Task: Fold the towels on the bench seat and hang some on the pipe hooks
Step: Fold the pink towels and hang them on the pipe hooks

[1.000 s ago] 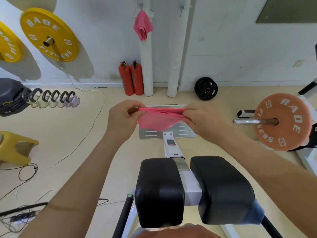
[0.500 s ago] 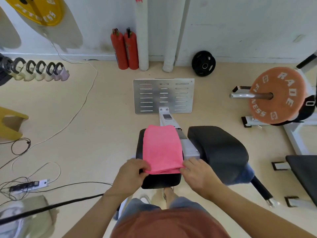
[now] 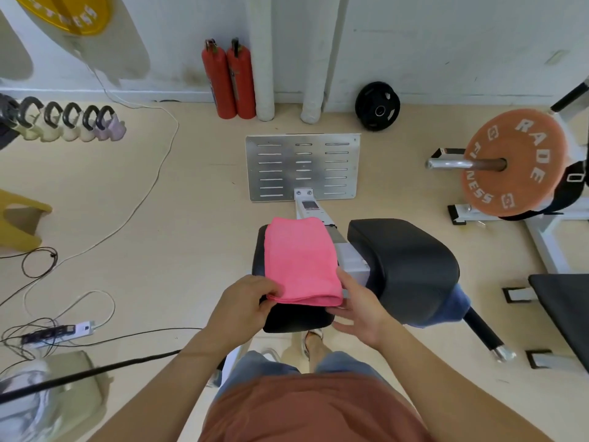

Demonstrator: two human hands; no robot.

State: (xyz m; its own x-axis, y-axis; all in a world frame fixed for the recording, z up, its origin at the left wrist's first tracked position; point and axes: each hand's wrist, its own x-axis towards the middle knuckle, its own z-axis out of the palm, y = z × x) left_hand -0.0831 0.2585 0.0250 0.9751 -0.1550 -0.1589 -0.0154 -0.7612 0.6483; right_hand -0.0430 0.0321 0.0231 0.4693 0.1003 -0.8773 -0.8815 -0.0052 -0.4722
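Head view shows you standing over the bench seat, with the pink towel (image 3: 299,260) lying flat as a folded rectangle on the left black pad (image 3: 294,317) of the surface. It sits lengthwise on the pad, its near folded edge just short of the pad's near end, which likely keeps it supported across its whole width.

Your left hand (image 3: 242,306) is at the near left corner, fingers (image 3: 271,287) curled over the edge and pinching the cloth, probably to pin the layers in place. Your right hand (image 3: 360,309) is at the near right corner with its fingers spread and loose, the palm beside and partly under the edge; it touches the towel but is not clamped on it, so it seems to be squaring the fold rather than lifting.

The right black pad (image 3: 404,266) is bare, and a blue cloth (image 3: 454,309) hangs off its near right end. Two white pipes (image 3: 264,59) stand against the far wall beside the red extinguishers (image 3: 229,78); their hooks are out of frame, so hanging looks like a later step.
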